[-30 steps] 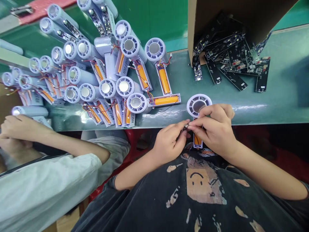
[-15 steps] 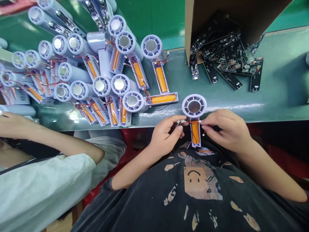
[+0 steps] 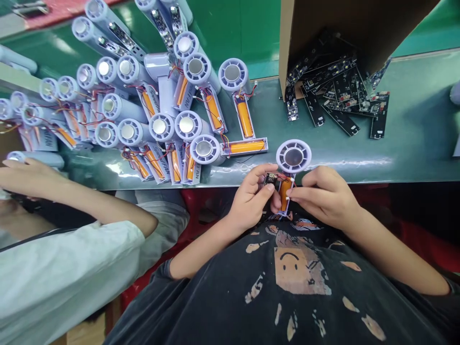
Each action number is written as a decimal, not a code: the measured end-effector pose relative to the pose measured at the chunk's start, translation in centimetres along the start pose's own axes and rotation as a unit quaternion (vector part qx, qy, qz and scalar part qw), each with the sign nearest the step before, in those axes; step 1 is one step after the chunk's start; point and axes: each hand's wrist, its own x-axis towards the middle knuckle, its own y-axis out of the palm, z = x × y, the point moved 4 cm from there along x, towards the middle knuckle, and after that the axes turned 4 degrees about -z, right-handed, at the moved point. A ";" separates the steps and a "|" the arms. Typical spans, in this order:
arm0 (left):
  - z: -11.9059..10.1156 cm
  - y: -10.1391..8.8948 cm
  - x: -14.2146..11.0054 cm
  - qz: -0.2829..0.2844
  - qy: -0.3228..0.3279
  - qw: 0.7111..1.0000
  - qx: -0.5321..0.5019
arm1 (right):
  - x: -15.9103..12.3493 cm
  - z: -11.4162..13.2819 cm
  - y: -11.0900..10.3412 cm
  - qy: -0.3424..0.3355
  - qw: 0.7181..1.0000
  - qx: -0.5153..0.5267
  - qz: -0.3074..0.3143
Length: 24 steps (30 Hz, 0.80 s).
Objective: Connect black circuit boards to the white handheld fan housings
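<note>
We record a smooth green workbench (image 3: 417, 115) spanning the view. Left of the open brown cardboard box (image 3: 286, 52) stands a crowded group of pale lavender plastic fan units (image 3: 189, 122), many with orange cells and loose wires exposed. We find narrow black circuit boards (image 3: 341, 98) heaped inside the box and spilling out on its near side. Also nearer the person than the box, at the bench's front edge, is the single lavender plastic fan with a round ribbed head (image 3: 293, 156); its handle projects past the edge.

Below the box, we observe the right hand (image 3: 325, 197) with thumb and forefinger pinching a white plug, and the left hand (image 3: 250, 197) pinching a partly hidden board. On the same side we note the orange cylindrical cell (image 3: 284, 193) within the handle, the black held board (image 3: 270, 179), thin red wires (image 3: 283, 177) beside it, and the small white plastic plug (image 3: 287, 198).
</note>
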 end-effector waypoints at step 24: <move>-1.2 0.2 -0.3 -0.006 0.156 0.985 0.078 | 0.9 1.1 0.3 0.122 0.989 0.047 -0.074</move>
